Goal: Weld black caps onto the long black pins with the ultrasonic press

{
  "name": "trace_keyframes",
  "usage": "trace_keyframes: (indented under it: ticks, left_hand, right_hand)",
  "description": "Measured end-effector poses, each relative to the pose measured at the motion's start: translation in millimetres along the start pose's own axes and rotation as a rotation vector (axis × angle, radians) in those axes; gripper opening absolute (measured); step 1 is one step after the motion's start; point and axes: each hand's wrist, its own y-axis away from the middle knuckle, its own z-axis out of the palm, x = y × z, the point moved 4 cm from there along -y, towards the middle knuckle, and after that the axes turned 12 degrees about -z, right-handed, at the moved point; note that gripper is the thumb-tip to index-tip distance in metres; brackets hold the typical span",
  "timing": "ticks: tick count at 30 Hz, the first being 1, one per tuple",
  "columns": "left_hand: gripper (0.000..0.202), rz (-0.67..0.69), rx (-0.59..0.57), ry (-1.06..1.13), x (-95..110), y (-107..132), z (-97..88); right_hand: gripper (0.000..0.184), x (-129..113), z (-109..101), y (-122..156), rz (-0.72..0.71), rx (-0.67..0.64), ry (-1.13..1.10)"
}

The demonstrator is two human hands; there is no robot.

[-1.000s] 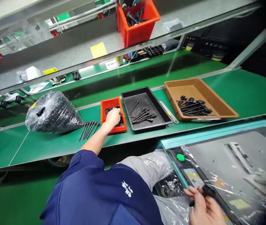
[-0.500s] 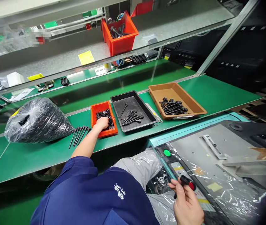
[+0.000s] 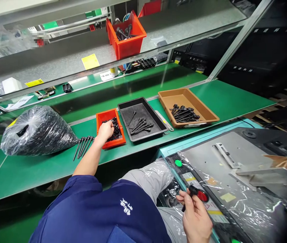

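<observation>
My left hand [image 3: 105,131] is over the near-left part of a small red bin [image 3: 120,142] filled with small black parts [image 3: 115,130]. Its fingers are curled together, and what they hold, if anything, is hidden. At the lower right, my right hand [image 3: 196,216] is closed on a black rod with a thick head [image 3: 192,190]; the head sticks out above the fingers. Beside the red bin, a black tray [image 3: 140,106] carries several similar rods [image 3: 140,125]. More such rods [image 3: 83,146] lie in a row left of the bin.
A brown tray [image 3: 184,96] with black rods stands farther right on the green bench [image 3: 49,168]. A full clear plastic bag [image 3: 42,131] lies at left. Another red bin [image 3: 129,44] sits on the shelf overhead. A plastic-covered machine [image 3: 222,162] with buttons stands at right.
My left hand has lifted slightly and drawn left from deep among the small parts. My right hand still holds the rod, a little farther left and lower in view. The view has shifted slightly.
</observation>
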Motion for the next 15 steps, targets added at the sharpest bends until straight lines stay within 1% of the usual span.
trace_keyframes:
  ticks: [1,2,3,5,7,9,11,13,15]
  left_hand:
    - [0.018,0.037,0.004,0.144,4,5,-7.9]
    - [0.014,0.09,-0.032,0.311,10,12,-14.1]
    - [0.013,0.156,-0.108,0.481,18,20,-17.9]
    - [0.024,0.29,-0.334,0.754,42,42,-18.4]
    - [0.036,0.411,-0.581,0.916,72,70,-9.9]
    - [0.042,0.519,-0.821,0.961,105,102,7.5]
    - [0.045,0.616,-1.022,0.918,133,132,29.8]
    - [0.049,0.696,-1.157,0.842,153,155,51.1]
    - [0.053,0.736,-1.242,0.777,163,169,67.5]
  right_hand:
    - [0.068,0,2,0,-0.001,0.004,-0.045]
    - [0.066,1,3,0,-0.004,0.01,-0.094]
    - [0.065,0,5,0,-0.008,0.014,-0.138]
    - [0.063,-3,10,0,-0.021,-0.012,-0.164]
    - [0.061,-14,15,0,-0.059,-0.069,-0.131]
    - [0.058,-31,20,0,-0.128,-0.144,-0.09]
    - [0.054,-49,23,1,-0.202,-0.201,-0.07]
    - [0.051,-61,23,3,-0.226,-0.215,-0.057]
    - [0.051,-65,20,6,-0.198,-0.179,-0.057]
